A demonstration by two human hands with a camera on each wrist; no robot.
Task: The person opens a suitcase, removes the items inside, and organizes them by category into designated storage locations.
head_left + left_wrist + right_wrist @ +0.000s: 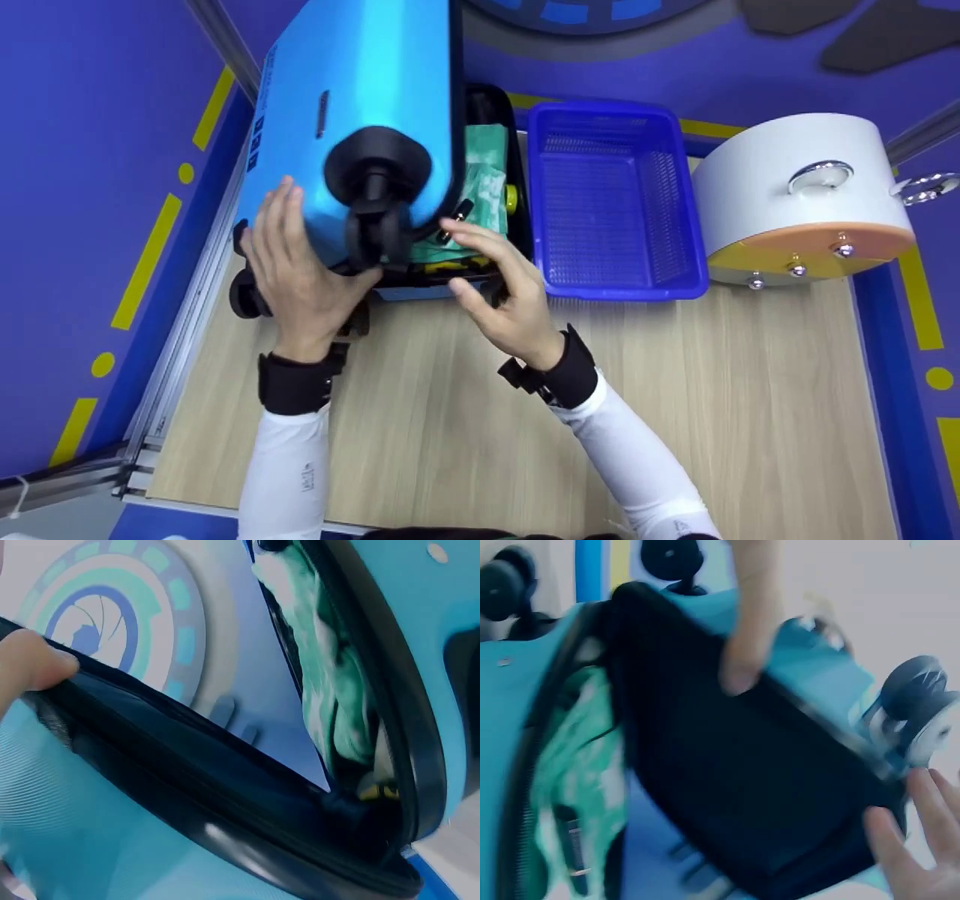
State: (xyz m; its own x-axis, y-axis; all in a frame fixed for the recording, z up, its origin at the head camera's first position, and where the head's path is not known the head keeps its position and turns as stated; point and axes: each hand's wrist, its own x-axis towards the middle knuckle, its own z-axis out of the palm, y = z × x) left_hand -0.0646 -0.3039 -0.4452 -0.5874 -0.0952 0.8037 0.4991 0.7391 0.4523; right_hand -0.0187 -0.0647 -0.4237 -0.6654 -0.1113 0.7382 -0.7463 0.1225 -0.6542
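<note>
A bright blue hard-shell suitcase (397, 75) with black wheels stands partly open, its lid tilted over the lower half. My left hand (296, 281) rests on the lid's wheel end with fingers straight; in the left wrist view a thumb (34, 664) touches the black rim. Beside the lid's right corner is my right hand (514, 300), fingers and thumb spread, holding nothing; whether its fingertips touch the edge I cannot tell. Inside lies a green-and-white cloth bundle (486, 180), with a small black stick-shaped item (574, 847) on it and a yellow round thing (511, 199) alongside.
Just right of the suitcase sits a blue plastic basket (622, 294). Farther right is a white drum-shaped object (795, 165) with metal handles and an orange-and-yellow face. Blue panels (97, 150) wall in the wooden tabletop (480, 435) at the left, back and right.
</note>
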